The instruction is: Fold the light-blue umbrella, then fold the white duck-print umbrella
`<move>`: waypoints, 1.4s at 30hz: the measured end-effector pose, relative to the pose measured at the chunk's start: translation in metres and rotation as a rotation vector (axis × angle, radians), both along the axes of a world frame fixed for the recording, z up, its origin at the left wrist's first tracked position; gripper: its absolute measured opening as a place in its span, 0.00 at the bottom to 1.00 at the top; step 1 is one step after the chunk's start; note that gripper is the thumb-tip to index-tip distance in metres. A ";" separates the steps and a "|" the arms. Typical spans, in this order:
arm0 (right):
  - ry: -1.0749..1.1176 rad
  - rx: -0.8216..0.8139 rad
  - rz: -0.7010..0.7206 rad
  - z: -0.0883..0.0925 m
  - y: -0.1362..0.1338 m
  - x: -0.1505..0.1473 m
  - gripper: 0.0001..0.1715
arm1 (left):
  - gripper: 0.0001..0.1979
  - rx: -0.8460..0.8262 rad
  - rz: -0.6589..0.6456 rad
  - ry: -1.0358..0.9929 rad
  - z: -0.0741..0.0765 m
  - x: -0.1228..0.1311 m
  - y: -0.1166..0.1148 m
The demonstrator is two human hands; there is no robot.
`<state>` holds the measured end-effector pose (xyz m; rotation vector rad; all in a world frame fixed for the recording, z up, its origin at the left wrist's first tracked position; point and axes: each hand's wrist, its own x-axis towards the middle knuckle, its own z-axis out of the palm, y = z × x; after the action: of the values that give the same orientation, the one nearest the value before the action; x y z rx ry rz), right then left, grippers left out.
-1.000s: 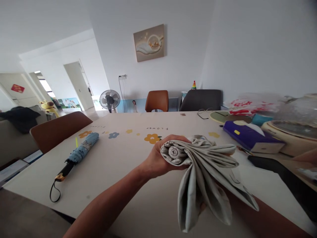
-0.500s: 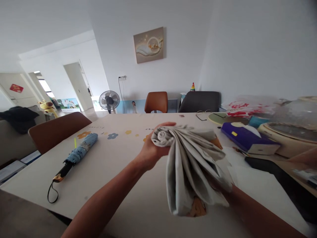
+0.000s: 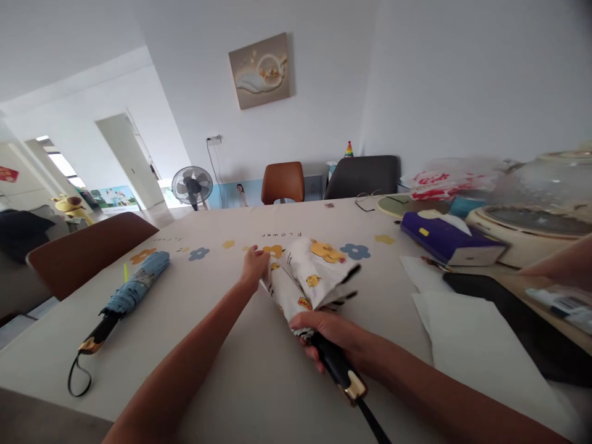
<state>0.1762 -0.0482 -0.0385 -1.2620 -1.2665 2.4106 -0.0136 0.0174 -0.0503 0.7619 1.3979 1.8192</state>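
Note:
A white umbrella with yellow cartoon prints [image 3: 319, 271] is partly folded over the middle of the table, its canopy loose on the right side. My right hand [image 3: 326, 330] is wrapped round the canopy's lower end, just above the black and gold handle [image 3: 337, 367], from which a black strap hangs. My left hand [image 3: 256, 265] is closed at the canopy's far left end, fingers pressed against the fabric. To the left, a rolled blue umbrella [image 3: 136, 287] lies on the table with its black handle toward me.
On the right of the table [image 3: 208, 345] are a purple tissue box [image 3: 448, 237], white papers [image 3: 481, 345], a black flat object [image 3: 518, 320], eyeglasses and a plastic bag [image 3: 448, 179]. Another person's arm [image 3: 562, 262] shows at the right edge. Chairs stand around.
The white umbrella has turned from end-on to lengthwise, showing its printed side and handle. My right hand, hidden earlier behind the fabric, now shows near the handle. The view has shifted slightly.

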 end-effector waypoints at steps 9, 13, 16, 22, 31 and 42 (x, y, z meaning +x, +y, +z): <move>0.035 -0.048 0.076 -0.001 0.000 -0.001 0.08 | 0.21 0.000 -0.820 1.428 0.053 0.069 0.010; 0.070 -0.064 0.105 -0.003 0.001 0.000 0.07 | 0.20 -0.222 -1.202 1.595 0.052 0.100 0.023; 0.089 -0.084 0.131 -0.006 0.001 0.001 0.09 | 0.17 -0.299 -1.280 1.641 0.050 0.111 0.030; 0.144 -0.099 0.138 -0.011 0.002 0.002 0.08 | 0.10 -0.224 -1.191 1.716 0.053 0.110 0.035; 0.203 -0.099 0.071 -0.011 -0.001 -0.001 0.11 | 0.07 0.118 -0.610 1.406 0.100 0.046 -0.023; 0.139 -0.063 0.028 -0.006 0.001 -0.002 0.09 | 0.06 0.179 -0.519 1.146 0.030 -0.031 -0.123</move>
<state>0.1742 -0.0474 -0.0444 -1.0761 -1.1865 2.5266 -0.0442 -0.1051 -0.0204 2.2355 1.4271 1.0624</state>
